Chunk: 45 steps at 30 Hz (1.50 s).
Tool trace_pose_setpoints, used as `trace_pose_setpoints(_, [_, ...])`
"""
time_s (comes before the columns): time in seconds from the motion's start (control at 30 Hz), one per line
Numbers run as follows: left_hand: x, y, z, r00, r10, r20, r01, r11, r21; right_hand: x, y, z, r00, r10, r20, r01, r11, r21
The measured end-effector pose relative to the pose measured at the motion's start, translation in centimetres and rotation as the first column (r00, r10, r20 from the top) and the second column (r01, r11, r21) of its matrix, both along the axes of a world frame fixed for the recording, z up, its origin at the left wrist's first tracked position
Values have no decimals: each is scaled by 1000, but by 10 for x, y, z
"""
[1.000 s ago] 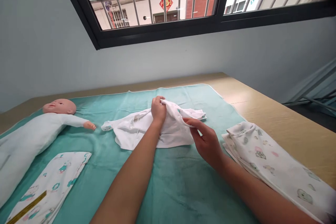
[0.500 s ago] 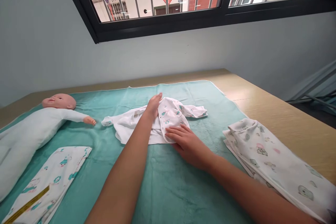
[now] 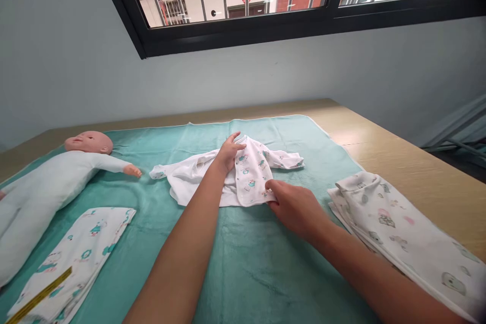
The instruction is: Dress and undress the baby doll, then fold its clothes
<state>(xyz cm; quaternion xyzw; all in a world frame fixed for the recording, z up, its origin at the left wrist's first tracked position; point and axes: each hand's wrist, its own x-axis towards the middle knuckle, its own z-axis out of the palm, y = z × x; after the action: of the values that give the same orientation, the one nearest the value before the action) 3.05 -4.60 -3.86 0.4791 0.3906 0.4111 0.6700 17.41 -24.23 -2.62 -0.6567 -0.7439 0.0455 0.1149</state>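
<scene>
A white baby shirt [image 3: 252, 174] with small teal and pink prints lies on the teal blanket [image 3: 243, 273], its sleeves stretched out to either side. Its printed right front panel is folded over, while the left part shows plain white fabric. My left hand [image 3: 228, 154] rests near the collar with thumb and fingers apart, touching the cloth. At the lower right corner of the front panel, my right hand [image 3: 294, 205] pinches the hem between thumb and fingers. The fingers beneath the hem are hidden.
A baby doll [image 3: 61, 177] in a white body lies at the left. In front of it is folded printed cloth [image 3: 91, 243] with a yellow measuring strip [image 3: 41, 293] on top. Folded bear-print cloth [image 3: 398, 233] lies at the right. The wooden table [image 3: 383, 147] meets the wall below a window.
My right hand has gone from lying flat on the front panel to pinching its lower right corner, slightly further right. My left hand's fingers have spread near the collar.
</scene>
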Motion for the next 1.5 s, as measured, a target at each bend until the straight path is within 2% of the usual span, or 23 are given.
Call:
trace_pose_setpoints(0.13, [3,1,-5,994,0,-111,9,997,81,-6,-7,4,989,144,-14,-144,989,15])
trace_pose_setpoints(0.27, [6,3,-10,953,-13,-301,64,985,162,2,-3,1,990,144,-13,-143,990,12])
trace_pose_setpoints(0.37, [10,3,-14,871,102,-481,75,939,334,8,2,-4,988,153,-24,-153,988,7])
trace_pose_setpoints(0.43, [12,1,-17,822,215,-528,71,880,470,7,2,-6,984,175,-44,-173,984,38])
trace_pose_setpoints(0.5, [13,-2,-18,805,274,-526,64,841,536,4,0,-5,980,186,-73,-178,978,112])
trace_pose_setpoints(0.6, [12,-5,-19,805,293,-516,44,838,543,-2,-4,-2,981,132,-145,-89,959,269])
trace_pose_setpoints(0.67, [10,-6,-18,783,328,-529,39,822,568,-4,-4,-1,979,30,-202,32,954,298])
trace_pose_setpoints(0.77, [11,-6,-16,743,407,-531,11,787,617,-1,2,-3,959,-169,-226,200,972,123])
trace_pose_setpoints(0.83, [14,-6,-16,728,452,-515,-26,769,639,3,8,-8,946,-251,-203,253,967,-16])
trace_pose_setpoints(0.9, [17,-6,-17,712,481,-512,-40,755,654,5,12,-12,944,-264,-200,255,964,-69])
trace_pose_setpoints(1.03, [14,-10,-17,654,543,-526,-50,726,686,4,13,-17,953,-223,-204,217,975,-52])
trace_pose_setpoints(1.13, [-2,-24,-12,604,584,-542,53,650,758,2,8,-16,969,-183,-169,186,983,3])
trace_pose_setpoints(1.23, [-29,-52,-3,617,546,-566,238,557,796,1,4,-13,986,-99,-134,112,989,96])
trace_pose_setpoints(1.27, [-40,-64,0,624,515,-587,301,534,790,1,3,-13,990,-64,-125,81,986,142])
trace_pose_setpoints(1.33, [-63,-88,5,631,408,-660,426,529,734,1,2,-12,995,24,-101,3,966,257])
trace_pose_setpoints(1.4, [-84,-110,6,583,319,-747,562,505,655,0,3,-14,988,138,-65,-107,930,352])
trace_pose_setpoints(1.5, [-104,-129,2,510,338,-792,666,428,611,-3,5,-19,953,302,-29,-270,888,372])
